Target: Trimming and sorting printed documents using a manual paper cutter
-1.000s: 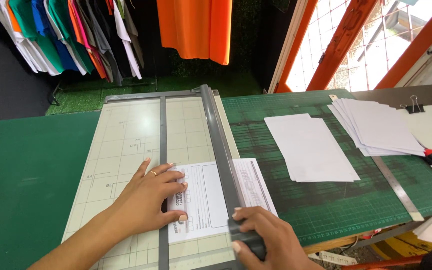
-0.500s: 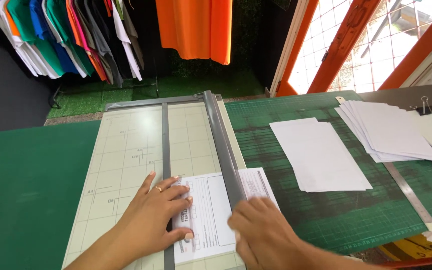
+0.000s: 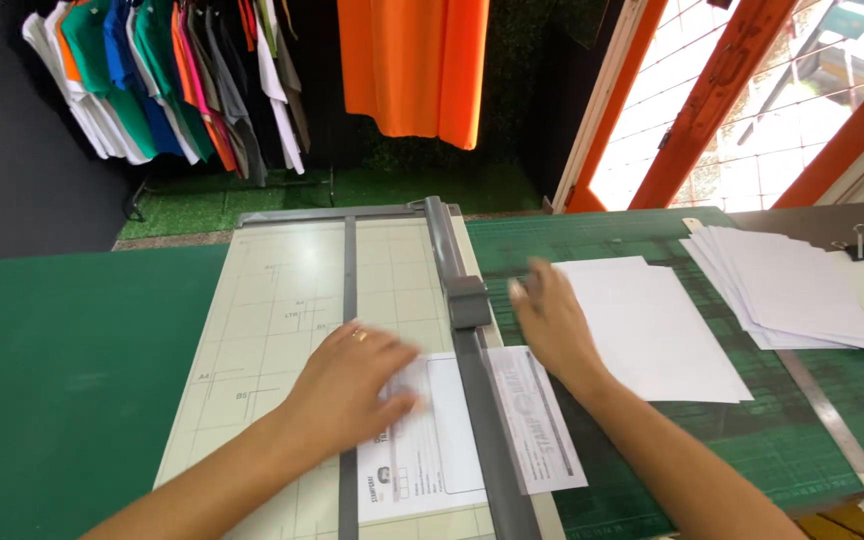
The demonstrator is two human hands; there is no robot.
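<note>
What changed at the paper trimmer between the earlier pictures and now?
The right hand went from the near end of the grey cutting rail up and away along it; the grey sliding cutter head now sits partway up the rail, beside that hand, and the grip is hard to tell. The left hand stayed pressing the printed white sheet on the cream cutting board.

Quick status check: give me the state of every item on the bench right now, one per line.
Left hand: flat on the printed sheet, pressing it down.
Right hand: open, beside the cutter head, holding nothing.
Printed sheet: flat under the trimmer rail.
Strip: lying right of the rail.
Cutter head: about midway along the rail.
Blank sheets: lying flat on the green mat.
Fanned paper stack: loosely spread.
Binder clip: clipped shut.
</note>
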